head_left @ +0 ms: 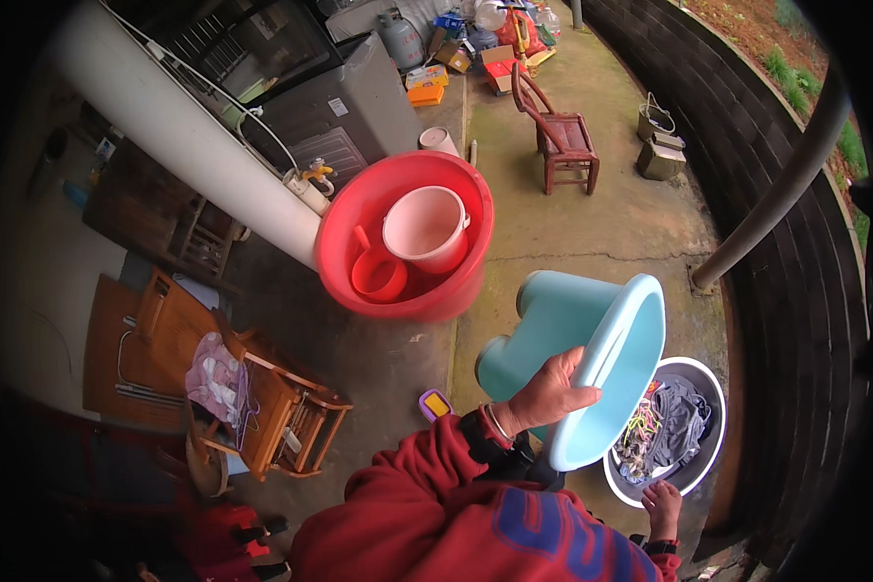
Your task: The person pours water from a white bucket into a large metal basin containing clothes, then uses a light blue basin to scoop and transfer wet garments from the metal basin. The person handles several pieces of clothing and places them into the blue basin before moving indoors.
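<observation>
Head view: light-blue tub (574, 325), smooth, thick-rimmed, tilted, mouth rightward.

The head-worn fisheye looks down over the left hand (550, 393).

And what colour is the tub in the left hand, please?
The tub is light blue, in the head view.
</observation>
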`<action>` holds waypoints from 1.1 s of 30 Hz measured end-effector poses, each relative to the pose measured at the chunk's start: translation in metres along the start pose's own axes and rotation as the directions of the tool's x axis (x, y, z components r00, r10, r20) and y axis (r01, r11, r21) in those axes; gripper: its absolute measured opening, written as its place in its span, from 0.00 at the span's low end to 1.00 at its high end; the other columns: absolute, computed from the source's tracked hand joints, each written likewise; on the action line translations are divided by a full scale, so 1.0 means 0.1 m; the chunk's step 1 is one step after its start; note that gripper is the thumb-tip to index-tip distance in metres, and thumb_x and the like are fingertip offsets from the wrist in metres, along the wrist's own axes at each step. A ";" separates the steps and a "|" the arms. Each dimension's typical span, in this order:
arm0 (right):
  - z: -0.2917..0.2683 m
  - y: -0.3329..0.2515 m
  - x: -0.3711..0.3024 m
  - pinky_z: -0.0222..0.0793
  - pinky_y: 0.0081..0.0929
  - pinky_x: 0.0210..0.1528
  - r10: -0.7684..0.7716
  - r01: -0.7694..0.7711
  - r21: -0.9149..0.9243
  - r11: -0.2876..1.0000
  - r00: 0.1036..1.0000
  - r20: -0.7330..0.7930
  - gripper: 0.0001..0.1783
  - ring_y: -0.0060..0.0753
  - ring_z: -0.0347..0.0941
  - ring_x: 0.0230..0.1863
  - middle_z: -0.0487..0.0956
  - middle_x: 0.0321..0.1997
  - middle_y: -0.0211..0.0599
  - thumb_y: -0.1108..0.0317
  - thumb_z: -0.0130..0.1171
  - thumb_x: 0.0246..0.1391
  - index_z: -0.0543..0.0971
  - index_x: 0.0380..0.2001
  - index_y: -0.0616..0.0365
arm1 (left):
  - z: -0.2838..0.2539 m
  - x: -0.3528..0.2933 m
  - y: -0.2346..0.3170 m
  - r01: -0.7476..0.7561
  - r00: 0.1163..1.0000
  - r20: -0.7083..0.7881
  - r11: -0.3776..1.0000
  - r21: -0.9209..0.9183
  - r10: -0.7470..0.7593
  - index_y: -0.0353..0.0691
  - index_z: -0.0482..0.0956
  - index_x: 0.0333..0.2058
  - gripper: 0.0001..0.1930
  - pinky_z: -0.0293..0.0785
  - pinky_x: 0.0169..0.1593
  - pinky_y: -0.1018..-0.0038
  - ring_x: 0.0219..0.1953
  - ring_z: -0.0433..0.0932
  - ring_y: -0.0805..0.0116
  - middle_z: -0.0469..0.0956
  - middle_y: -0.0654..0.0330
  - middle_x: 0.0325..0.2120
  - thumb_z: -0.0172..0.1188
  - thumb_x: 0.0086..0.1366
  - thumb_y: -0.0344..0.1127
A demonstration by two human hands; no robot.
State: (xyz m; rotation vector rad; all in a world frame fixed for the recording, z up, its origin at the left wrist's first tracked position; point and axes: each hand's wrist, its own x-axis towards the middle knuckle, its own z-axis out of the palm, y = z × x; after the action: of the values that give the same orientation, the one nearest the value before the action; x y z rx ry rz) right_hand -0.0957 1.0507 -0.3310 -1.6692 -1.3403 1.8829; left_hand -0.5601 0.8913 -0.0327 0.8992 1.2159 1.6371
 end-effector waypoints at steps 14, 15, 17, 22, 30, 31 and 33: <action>1.28 -1.13 -0.17 0.74 0.20 0.30 -0.137 0.139 -0.019 0.990 0.988 0.078 0.12 0.26 0.76 0.34 0.76 0.39 0.34 0.68 0.51 0.61 0.70 0.47 0.58 | -0.34 0.11 0.14 -0.131 0.991 -0.001 0.991 -0.023 0.131 0.32 0.60 0.60 0.34 0.59 0.62 0.72 0.58 0.66 0.65 0.69 0.50 0.56 0.54 0.51 0.25; 1.35 -1.28 -0.28 0.74 0.20 0.30 -0.083 0.075 0.061 0.995 0.987 0.136 0.12 0.25 0.76 0.34 0.76 0.39 0.34 0.68 0.51 0.61 0.70 0.47 0.58 | -0.37 0.13 0.14 -0.176 0.984 -0.004 0.984 0.007 0.176 0.31 0.60 0.59 0.33 0.59 0.62 0.72 0.58 0.66 0.65 0.69 0.50 0.55 0.54 0.51 0.25; 1.47 -1.45 -0.45 0.74 0.21 0.30 -0.049 0.048 0.017 0.999 0.996 0.073 0.13 0.27 0.76 0.34 0.76 0.39 0.35 0.69 0.51 0.60 0.70 0.47 0.60 | -0.42 0.18 0.13 -0.184 0.982 -0.035 0.983 -0.023 0.183 0.29 0.62 0.56 0.31 0.60 0.60 0.72 0.56 0.67 0.66 0.70 0.49 0.53 0.54 0.50 0.25; 1.53 -1.51 -0.61 0.74 0.23 0.30 -0.003 0.003 0.032 0.999 1.000 0.002 0.15 0.30 0.76 0.35 0.75 0.40 0.40 0.69 0.51 0.59 0.69 0.48 0.63 | -0.52 0.24 0.06 -0.224 0.972 -0.085 0.973 -0.060 0.219 0.28 0.64 0.53 0.29 0.60 0.60 0.74 0.55 0.68 0.67 0.72 0.49 0.50 0.55 0.50 0.26; 1.63 -1.42 -0.59 0.74 0.23 0.30 0.020 -0.020 0.031 0.999 1.000 0.008 0.16 0.31 0.77 0.35 0.75 0.40 0.40 0.69 0.51 0.60 0.69 0.49 0.63 | -0.63 0.31 0.03 -0.184 0.981 -0.068 0.983 0.006 0.184 0.28 0.65 0.52 0.28 0.62 0.58 0.73 0.51 0.70 0.66 0.73 0.49 0.48 0.56 0.50 0.27; 1.65 -1.43 -0.59 0.74 0.23 0.29 0.020 -0.020 0.027 0.999 1.000 0.012 0.16 0.30 0.77 0.35 0.75 0.40 0.40 0.69 0.51 0.60 0.68 0.49 0.63 | -0.63 0.32 0.03 -0.192 0.979 -0.069 0.981 -0.004 0.192 0.28 0.65 0.52 0.28 0.62 0.57 0.73 0.51 0.70 0.66 0.73 0.49 0.47 0.56 0.50 0.27; 1.68 -1.44 -0.61 0.74 0.23 0.29 0.020 -0.020 0.028 0.999 1.000 0.009 0.16 0.31 0.77 0.35 0.76 0.40 0.40 0.70 0.50 0.60 0.68 0.50 0.64 | -0.61 0.36 -0.01 -0.258 0.959 -0.121 0.966 0.001 0.256 0.28 0.66 0.51 0.27 0.63 0.56 0.72 0.49 0.71 0.66 0.74 0.50 0.46 0.56 0.50 0.27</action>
State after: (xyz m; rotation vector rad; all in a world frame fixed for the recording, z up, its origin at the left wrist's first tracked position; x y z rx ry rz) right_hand -0.2785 1.0078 -0.1990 -1.6684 -1.2993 1.9131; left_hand -0.6276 0.9050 -0.0475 0.9946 1.2051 1.9287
